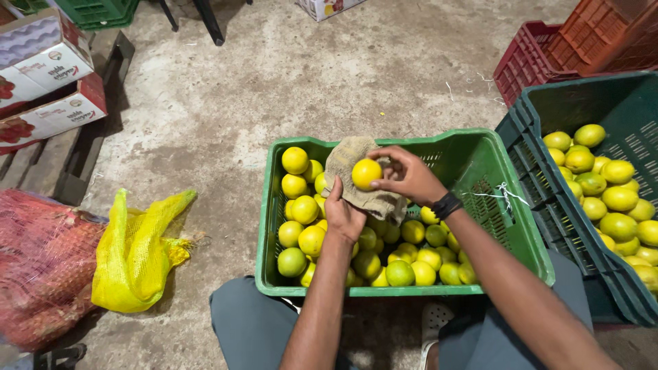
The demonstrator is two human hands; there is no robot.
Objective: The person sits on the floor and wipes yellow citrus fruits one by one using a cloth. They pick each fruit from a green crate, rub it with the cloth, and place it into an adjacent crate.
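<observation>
My right hand [409, 175] grips a yellow citrus fruit [366, 173] and presses it against a tan cloth [353, 161]. My left hand [343, 218] holds that cloth from below, palm under it. Both hands hover over a light green plastic crate [480, 147] that holds several yellow and green citrus fruits [401, 273]. A black band sits on my right wrist.
A dark green crate [541, 199] with several more fruits [619, 199] stands at the right. Red crates [528, 58] are stacked behind it. A yellow mesh bag [137, 253] and a red mesh sack [38, 267] lie at the left, near cardboard boxes [41, 68]. My knees are under the crate.
</observation>
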